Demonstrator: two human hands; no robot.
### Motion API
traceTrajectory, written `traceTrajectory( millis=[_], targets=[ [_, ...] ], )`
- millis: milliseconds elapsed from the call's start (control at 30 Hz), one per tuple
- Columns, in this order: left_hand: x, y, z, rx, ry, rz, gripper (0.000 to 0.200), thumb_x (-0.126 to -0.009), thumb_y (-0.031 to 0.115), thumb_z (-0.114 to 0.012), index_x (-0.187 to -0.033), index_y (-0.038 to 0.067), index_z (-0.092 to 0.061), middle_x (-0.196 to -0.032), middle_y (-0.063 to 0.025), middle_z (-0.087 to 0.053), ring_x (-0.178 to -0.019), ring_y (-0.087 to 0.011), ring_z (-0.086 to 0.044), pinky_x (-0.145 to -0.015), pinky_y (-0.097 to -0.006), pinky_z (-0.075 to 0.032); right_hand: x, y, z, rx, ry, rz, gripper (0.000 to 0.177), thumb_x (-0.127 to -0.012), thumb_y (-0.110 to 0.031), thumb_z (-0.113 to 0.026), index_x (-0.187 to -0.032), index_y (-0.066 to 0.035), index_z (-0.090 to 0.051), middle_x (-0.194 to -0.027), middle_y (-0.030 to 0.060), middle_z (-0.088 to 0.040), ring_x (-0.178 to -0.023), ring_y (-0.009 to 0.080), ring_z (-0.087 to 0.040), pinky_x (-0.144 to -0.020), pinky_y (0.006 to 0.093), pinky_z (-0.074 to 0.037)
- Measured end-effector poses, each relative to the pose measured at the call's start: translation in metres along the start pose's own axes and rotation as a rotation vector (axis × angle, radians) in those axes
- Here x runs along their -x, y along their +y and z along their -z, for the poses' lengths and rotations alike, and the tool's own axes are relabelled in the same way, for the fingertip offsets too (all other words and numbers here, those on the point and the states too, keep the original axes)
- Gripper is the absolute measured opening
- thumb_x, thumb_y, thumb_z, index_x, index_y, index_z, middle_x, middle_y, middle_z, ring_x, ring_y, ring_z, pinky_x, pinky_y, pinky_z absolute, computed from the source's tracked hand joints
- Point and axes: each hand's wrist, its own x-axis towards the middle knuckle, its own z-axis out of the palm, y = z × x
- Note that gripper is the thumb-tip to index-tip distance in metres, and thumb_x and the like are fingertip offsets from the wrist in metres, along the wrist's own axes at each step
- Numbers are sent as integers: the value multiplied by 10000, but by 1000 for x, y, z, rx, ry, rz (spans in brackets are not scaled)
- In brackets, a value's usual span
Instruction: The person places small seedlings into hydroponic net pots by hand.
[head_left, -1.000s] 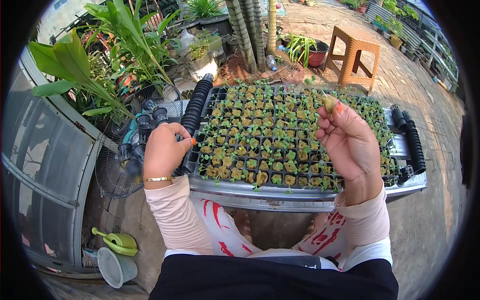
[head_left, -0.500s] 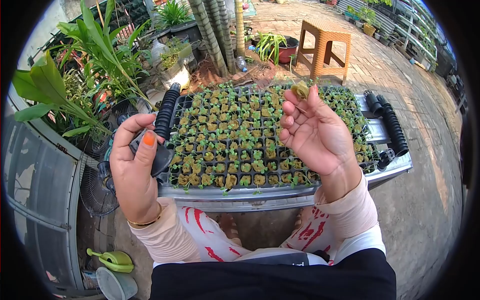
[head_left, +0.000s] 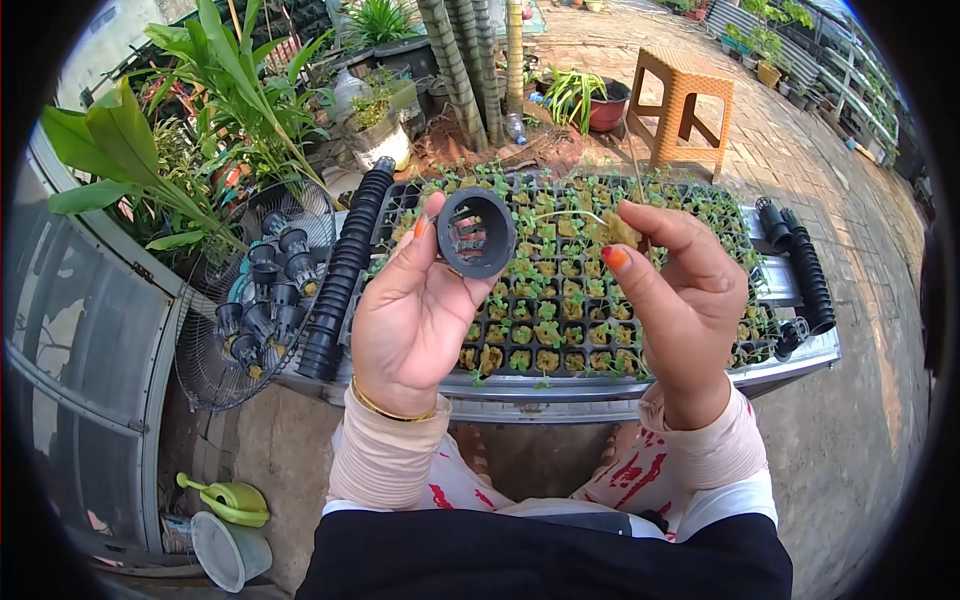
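My left hand (head_left: 415,310) grips a black net pot (head_left: 476,232), its round mouth turned toward me and its slotted inside showing. To the right of it, my right hand (head_left: 690,300) pinches a brownish plug with a seedling (head_left: 618,232) between thumb and fingers. A thin pale stem runs from the plug toward the pot, and the two are apart. Beneath both hands lies a black seedling tray (head_left: 500,372) with many cells of plugs and small green sprouts. The hands cover part of the tray.
A long stack of nested black net pots (head_left: 345,270) lies left of the tray; another stack (head_left: 808,275) is at the right. A wire basket (head_left: 200,375) holds several filled net pots. A brown stool (head_left: 685,95) stands behind. A green watering can (head_left: 235,503) is lower left.
My left hand has moved right and turned the net pot so its mouth faces me. My right hand has lowered and rotated, still pinching the plug. The view has shifted slightly, showing the basket more.
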Motion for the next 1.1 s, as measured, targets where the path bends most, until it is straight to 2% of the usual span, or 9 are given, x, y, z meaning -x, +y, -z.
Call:
traceTrajectory(
  millis=[33,167,333,400,500,533,600,733,1100],
  targets=[
    [0,-1,0,-2,0,0,241,-932,78,-442,-1151,16,-521,-1192,-154,-538,-1144,-265,-502,-1005,-452,-392,0,-2,1,240,-42,212,281,-699,19,-707,-973,16,-644,-846,88,-651,-758,157,-593,-693,255,-457],
    [0,-4,0,21,-38,44,270,-936,84,-435,-1189,14,-496,-1195,-157,-535,-1148,-272,-501,-1011,-455,-388,0,-5,-4,424,-69,439,284,-645,4,-723,-920,-16,-653,-820,91,-641,-725,216,-586,-673,303,-420],
    [3,-3,-2,68,-148,111,337,-896,70,-516,-1221,1,-463,-1211,-180,-520,-1158,-281,-494,-1013,-442,-384,3,-15,-2,472,-84,513,316,-635,3,-725,-942,-16,-650,-794,69,-628,-721,217,-570,-662,314,-408],
    [5,-8,-13,-302,-73,-121,437,-818,38,-628,-1215,-12,-454,-1226,-197,-505,-1146,-284,-501,-1012,-418,-376,2,-20,3,377,-79,528,338,-635,10,-727,-962,-5,-644,-800,72,-622,-722,217,-565,-670,310,-416],
    [6,-5,-12,-468,-7,-205,512,-726,11,-720,-1174,-29,-478,-1253,-198,-479,-1106,-260,-522,-992,-368,-383,4,-31,13,362,-113,490,336,-691,33,-698,-1012,38,-599,-890,115,-575,-808,210,-513,-745,311,-407],
    [3,-7,-8,-467,-6,-206,512,-726,11,-720,-1174,-29,-478,-1253,-198,-479,-1106,-260,-522,-992,-368,-383,5,-31,14,348,-93,480,322,-697,23,-699,-1003,38,-602,-895,111,-573,-825,202,-505,-756,308,-402],
    [-3,-11,0,-1024,-136,-590,494,-698,-17,-717,-1145,-24,-506,-1215,-174,-498,-1063,-222,-538,-943,-331,-416,5,-32,15,365,-101,484,321,-694,21,-702,-998,38,-602,-892,113,-572,-820,204,-507,-745,308,-403],
    [-1,-20,-8,-1433,-230,-902,507,-626,-84,-667,-1111,6,-551,-1063,-122,-538,-990,-189,-555,-831,-280,-462,3,-33,15,436,-140,526,331,-670,18,-714,-984,29,-609,-864,112,-580,-773,211,-518,-710,316,-404],
    [5,-22,-13,-1629,-139,-907,516,-601,-68,-680,-1098,42,-592,-1003,-104,-517,-862,-177,-556,-701,-263,-482,4,-35,7,692,-195,668,314,-651,-38,-740,-942,-53,-625,-833,44,-603,-717,205,-541,-670,332,-387]
  ],
)
